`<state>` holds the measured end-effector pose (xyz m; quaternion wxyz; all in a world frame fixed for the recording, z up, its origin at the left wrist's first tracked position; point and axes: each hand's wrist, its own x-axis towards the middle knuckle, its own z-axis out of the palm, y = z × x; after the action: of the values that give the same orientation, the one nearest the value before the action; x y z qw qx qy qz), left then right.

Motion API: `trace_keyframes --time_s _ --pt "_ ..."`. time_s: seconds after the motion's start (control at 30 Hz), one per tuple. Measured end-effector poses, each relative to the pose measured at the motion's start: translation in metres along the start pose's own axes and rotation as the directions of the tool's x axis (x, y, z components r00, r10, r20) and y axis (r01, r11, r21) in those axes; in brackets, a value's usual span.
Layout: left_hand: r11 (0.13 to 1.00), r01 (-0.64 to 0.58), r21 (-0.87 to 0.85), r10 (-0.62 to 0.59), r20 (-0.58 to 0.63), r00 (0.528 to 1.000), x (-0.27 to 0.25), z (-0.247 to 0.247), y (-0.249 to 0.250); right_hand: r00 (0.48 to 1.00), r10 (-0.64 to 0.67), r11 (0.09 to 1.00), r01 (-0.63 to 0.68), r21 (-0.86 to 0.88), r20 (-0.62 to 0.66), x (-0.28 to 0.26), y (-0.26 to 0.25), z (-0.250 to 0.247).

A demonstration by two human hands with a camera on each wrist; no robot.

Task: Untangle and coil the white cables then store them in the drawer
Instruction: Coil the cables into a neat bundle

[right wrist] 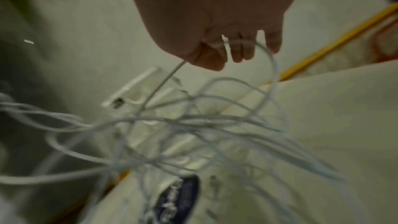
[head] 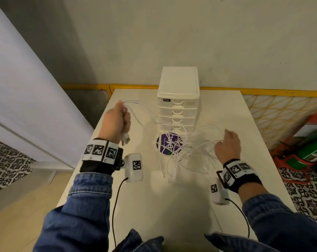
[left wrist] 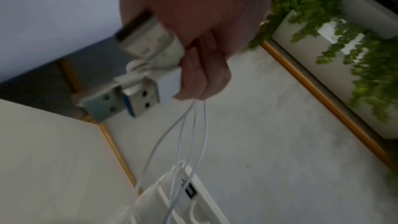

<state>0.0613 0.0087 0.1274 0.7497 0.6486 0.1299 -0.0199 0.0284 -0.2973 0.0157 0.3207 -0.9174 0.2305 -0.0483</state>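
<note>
Left hand (head: 115, 120), frame left, grips cable ends with two plugs (left wrist: 129, 98). Right hand (head: 227, 145), frame right, pinches a strand of the tangled white cables (head: 186, 151), centre, before the closed drawer unit (head: 178, 99).

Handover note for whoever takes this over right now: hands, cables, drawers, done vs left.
Left hand: grips several cable strands, with USB plugs hanging below the fist.
Right hand: holds a loop of cable, lifted from the pile.
White cables: still one tangled heap on the table, over a purple round sticker, in front of the drawer unit.
Done: nothing coiled; all drawers look closed.
Left: separate the cables, coil each, open a drawer, store them.
</note>
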Motion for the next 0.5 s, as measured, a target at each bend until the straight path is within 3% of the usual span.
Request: trace_keyframes --time_s 0.07,0.17,0.27,0.37,0.43,0.5 --pt "0.996 0.022 0.082 -0.033 0.145 0.989 -0.009 0.017 0.0 0.962 -0.273 0.955 0.269 0.129 0.019 -0.008 -0.034 -0.004" --pt "0.988 0.018 0.155 -0.069 0.332 0.941 -0.021 0.036 0.002 0.821 -0.557 0.819 0.516 0.251 0.128 -0.021 -0.081 -0.007" --pt "0.979 -0.006 0.205 -0.098 0.493 0.865 -0.031 0.048 0.006 0.739 -0.665 0.684 0.548 0.481 0.103 -0.028 -0.112 -0.004" --pt "0.985 -0.029 0.17 -0.081 0.609 0.789 -0.04 0.054 0.012 0.701 -0.713 0.576 0.581 0.575 0.006 -0.03 -0.127 0.002" --pt "0.992 -0.036 0.119 -0.052 0.655 0.754 -0.043 0.054 0.016 0.68 -0.73 0.536 0.635 0.556 -0.073 -0.03 -0.131 0.008" --pt "0.999 -0.014 0.036 -0.015 0.691 0.723 -0.045 0.052 0.02 0.694 -0.718 0.554 0.614 0.562 -0.051 -0.027 -0.13 0.015"
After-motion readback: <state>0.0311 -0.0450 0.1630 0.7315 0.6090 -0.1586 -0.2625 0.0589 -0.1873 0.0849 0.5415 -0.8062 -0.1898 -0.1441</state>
